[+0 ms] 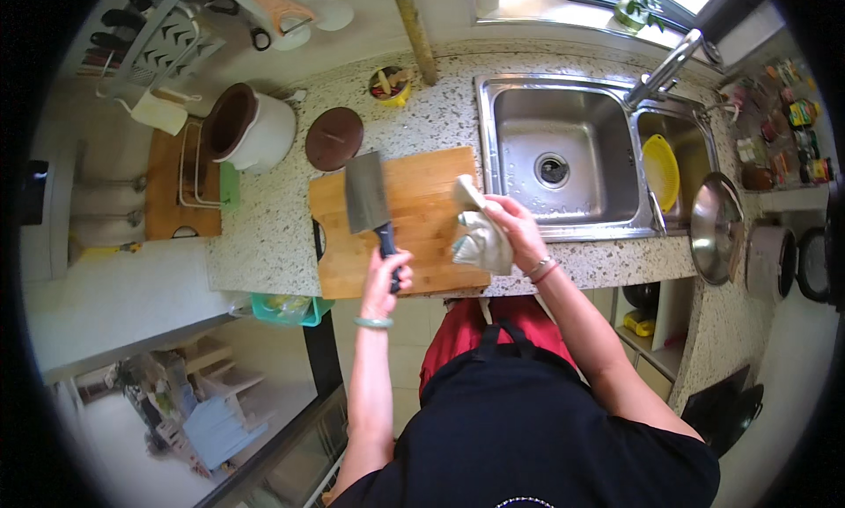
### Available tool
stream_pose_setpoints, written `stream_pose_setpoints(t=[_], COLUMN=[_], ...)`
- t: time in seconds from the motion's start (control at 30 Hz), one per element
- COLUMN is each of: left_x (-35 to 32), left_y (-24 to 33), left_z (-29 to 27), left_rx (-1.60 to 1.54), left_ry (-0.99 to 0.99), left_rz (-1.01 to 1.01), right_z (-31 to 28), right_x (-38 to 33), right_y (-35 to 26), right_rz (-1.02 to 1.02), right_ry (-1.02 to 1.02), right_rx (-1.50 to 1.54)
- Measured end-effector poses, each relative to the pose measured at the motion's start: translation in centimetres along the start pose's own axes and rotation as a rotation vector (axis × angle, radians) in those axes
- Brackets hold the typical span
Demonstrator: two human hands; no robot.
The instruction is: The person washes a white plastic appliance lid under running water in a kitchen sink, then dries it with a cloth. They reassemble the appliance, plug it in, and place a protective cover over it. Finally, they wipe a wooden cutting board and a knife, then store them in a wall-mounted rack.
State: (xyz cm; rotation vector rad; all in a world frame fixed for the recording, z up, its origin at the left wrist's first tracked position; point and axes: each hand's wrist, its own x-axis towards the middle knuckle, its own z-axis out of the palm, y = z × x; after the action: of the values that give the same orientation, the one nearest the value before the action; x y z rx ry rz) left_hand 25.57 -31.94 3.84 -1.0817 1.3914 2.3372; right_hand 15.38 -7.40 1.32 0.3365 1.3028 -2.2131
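My left hand is closed round the black handle of a cleaver, whose broad grey blade points away from me. Under it lies a wooden cutting board at the counter's front edge; whether the blade touches the board I cannot tell. My right hand grips a crumpled whitish cloth over the board's right side, apart from the cleaver. Part of the cloth sticks up above the fingers.
Right of the board is a steel sink with a tap and a yellow strainer. A pan lid leans beyond it. Behind the board stand a brown round lid, a white pot and a small yellow bowl.
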Motion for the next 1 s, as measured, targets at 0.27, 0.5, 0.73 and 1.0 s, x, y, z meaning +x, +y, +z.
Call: stream_pose_setpoints(t=[0.27,0.5,0.73,1.0], left_x=[-3.1,-3.6,-3.5,-3.8], left_y=[-0.1,0.0,0.0,0.7], left_z=[9.5,14.1,14.5,15.0], left_rx=[0.432,0.659,0.69,0.399], left_ry=[-0.188,-0.305,-0.432,-0.604], left_rz=[0.042,-0.014,-0.075,-0.23], right_z=[3.8,0.6,-2.7,-12.3], right_x=[-3.0,-1.2,2.9,8.5], right_y=[-4.0,-4.3,-6.5,-8.5], right_rz=[-0.733,-0.945,-0.895,-0.357], right_ry=[0.069,-0.134,0.012,0.347], right_rx=[-0.75,-1.236,-1.323,0.048])
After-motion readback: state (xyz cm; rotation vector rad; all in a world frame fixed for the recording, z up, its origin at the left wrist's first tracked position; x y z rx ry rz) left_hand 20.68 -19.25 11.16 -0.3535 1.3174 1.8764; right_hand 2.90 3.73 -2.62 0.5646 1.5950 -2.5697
